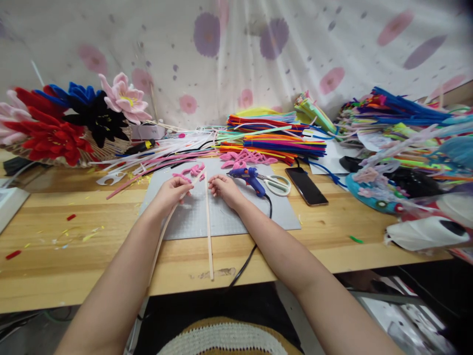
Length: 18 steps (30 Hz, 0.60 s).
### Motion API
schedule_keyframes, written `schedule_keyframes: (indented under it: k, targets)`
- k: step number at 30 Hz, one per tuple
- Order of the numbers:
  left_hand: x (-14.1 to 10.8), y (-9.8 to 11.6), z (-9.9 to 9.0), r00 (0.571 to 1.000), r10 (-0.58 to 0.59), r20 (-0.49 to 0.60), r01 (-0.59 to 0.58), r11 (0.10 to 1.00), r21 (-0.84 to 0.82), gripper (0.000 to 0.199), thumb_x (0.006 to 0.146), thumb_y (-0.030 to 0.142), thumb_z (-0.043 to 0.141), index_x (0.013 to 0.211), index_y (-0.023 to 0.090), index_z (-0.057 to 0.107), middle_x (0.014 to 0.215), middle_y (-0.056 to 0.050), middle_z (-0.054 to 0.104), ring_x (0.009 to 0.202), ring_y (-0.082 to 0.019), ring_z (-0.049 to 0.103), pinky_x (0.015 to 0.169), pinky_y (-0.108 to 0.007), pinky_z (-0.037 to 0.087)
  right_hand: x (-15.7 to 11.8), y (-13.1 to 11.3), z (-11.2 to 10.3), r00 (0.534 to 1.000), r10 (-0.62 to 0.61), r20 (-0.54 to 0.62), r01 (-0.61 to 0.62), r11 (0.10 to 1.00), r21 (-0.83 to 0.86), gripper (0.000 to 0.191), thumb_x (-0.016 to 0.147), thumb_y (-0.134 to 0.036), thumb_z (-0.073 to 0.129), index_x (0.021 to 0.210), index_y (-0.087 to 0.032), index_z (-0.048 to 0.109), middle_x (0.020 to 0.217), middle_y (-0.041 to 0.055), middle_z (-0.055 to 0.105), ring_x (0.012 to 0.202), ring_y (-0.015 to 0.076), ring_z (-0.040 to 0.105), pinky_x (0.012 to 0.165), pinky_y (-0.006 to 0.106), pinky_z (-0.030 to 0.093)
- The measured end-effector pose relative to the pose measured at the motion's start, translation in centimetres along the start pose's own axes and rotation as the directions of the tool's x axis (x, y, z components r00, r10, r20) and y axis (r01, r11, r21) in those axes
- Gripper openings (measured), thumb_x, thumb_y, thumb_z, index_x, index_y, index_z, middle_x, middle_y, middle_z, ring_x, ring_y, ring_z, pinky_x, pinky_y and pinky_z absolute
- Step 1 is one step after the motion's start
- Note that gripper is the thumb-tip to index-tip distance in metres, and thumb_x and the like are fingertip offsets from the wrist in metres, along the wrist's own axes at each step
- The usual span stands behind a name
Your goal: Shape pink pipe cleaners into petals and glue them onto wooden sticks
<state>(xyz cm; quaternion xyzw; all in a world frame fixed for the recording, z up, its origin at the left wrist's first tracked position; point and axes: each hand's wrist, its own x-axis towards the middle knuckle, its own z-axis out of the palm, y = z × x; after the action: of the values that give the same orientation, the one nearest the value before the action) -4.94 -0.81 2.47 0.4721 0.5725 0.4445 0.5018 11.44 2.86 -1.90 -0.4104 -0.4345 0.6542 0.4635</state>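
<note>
Fingers of your left hand (173, 195) pinch a pale strip (165, 227); your right hand (225, 190) curls, its hold unclear. Mid-frame between them, a straight stick (209, 231) runs lengthwise down the frame, top end nearer your right, crossing the grey mat (188, 219).

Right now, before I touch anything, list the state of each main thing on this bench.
Left grip: closed on the curved strip.
Right grip: fingers curled; whether it holds anything is unclear.
Curved strip: bowed.
Straight strip: unbent.
Glue gun: on its side, cord attached.
Scissors: lying down, open or shut unclear.
Phone: face up, screen dark.
Mat: flat.
</note>
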Motion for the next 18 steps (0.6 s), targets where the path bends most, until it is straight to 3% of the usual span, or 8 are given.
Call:
schedule_keyframes:
  k: [8,18]
  targets:
    - [0.0,-0.4,0.4,0.995,0.093,-0.02,-0.089,0.982,0.165,0.023,0.053,0.03,0.07,0.06,0.016,0.053,0.052,0.0,0.054,0.047,-0.011,0.051,0.034,-0.017,0.034,0.0,0.0,0.0,1.0,-0.018,-0.023,0.019,0.999,0.046,0.021,0.071,-0.036,0.061,0.074,-0.015,0.058,0.07,0.0007,0.063,0.047,0.0035,0.051,0.044,0.015,0.039]
    - [0.2,-1.3,0.4,0.968,0.252,0.018,-0.241,0.9,0.364,0.011,0.059,0.025,0.064,0.059,0.019,0.055,0.056,0.001,0.056,0.047,-0.011,0.046,0.041,-0.019,0.031,0.1,-0.5,0.2,0.998,0.026,-0.061,-0.018,0.992,0.127,0.021,0.073,-0.035,0.062,0.071,-0.015,0.054,0.069,0.0,0.063,0.046,0.004,0.05,0.044,0.016,0.039]
